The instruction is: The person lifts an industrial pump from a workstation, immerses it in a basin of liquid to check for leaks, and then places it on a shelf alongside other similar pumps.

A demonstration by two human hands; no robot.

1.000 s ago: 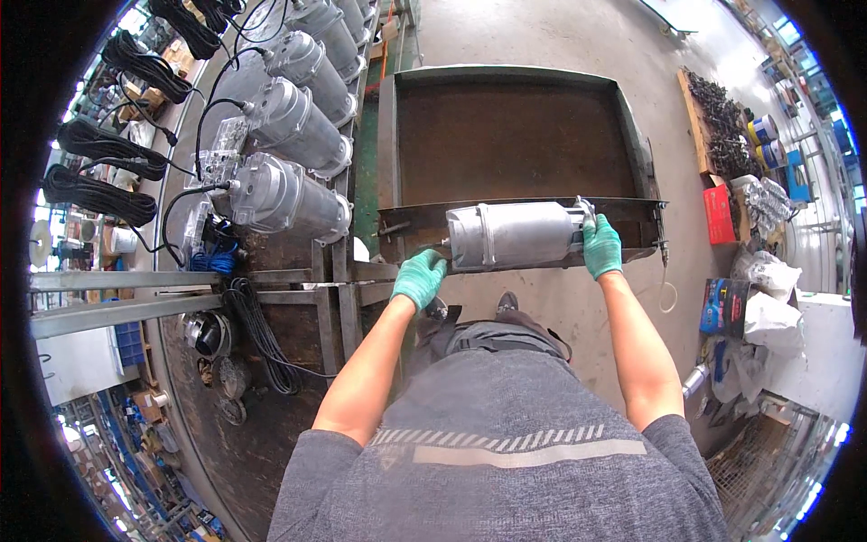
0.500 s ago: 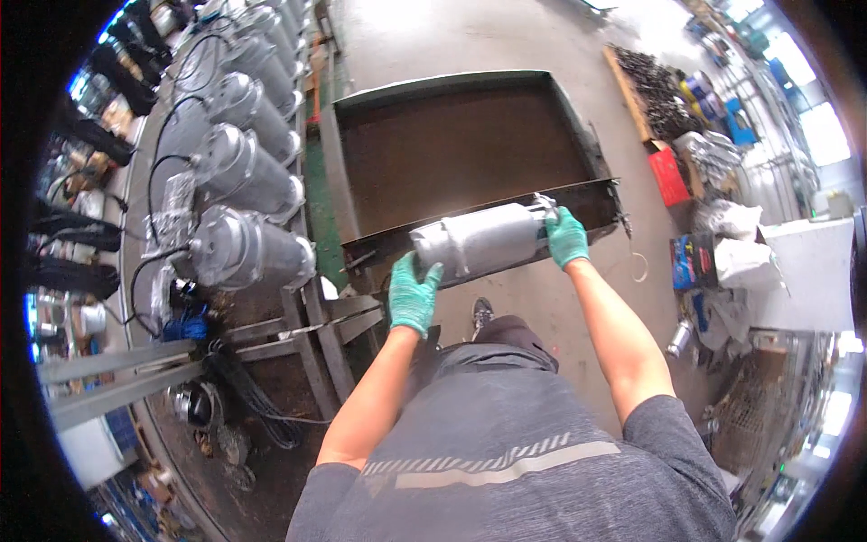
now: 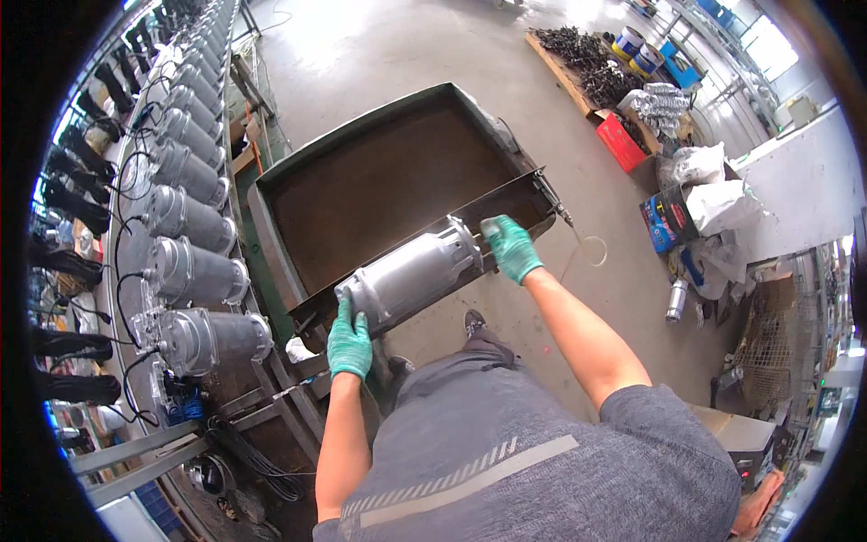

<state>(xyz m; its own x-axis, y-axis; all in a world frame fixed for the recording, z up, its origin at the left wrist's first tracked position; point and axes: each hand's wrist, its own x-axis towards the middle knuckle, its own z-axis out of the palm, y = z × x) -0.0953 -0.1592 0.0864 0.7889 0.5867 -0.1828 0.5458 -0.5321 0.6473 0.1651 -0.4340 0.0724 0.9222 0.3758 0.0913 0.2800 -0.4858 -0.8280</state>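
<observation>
A silver-grey metal cylinder [image 3: 404, 279], with a clamp-like band near its left end and an open, ribbed right end, lies across the near ledge [image 3: 533, 187] of a large dark tray. My left hand [image 3: 349, 347], in a green glove, grips its left end, thumb and fingers against the casing. Just off the ribbed right end is my right hand [image 3: 511, 248], also gloved in green. Its fingers are curled together and slightly blurred; whatever may be in them is hidden.
The tray [image 3: 388, 167] has a brown bottom and raised rims. Along the left bench stands a row of similar cylinders [image 3: 194, 271] with black cables. A hose with a nozzle [image 3: 564, 215] hangs at the tray's right corner. A red box [image 3: 620, 142] and white bags [image 3: 722, 208] lie farther right.
My view has turned, so the tray and cylinder look more tilted. My right hand has come away from the cylinder's right end, exposing its ribbed opening. My left hand stays at the left end.
</observation>
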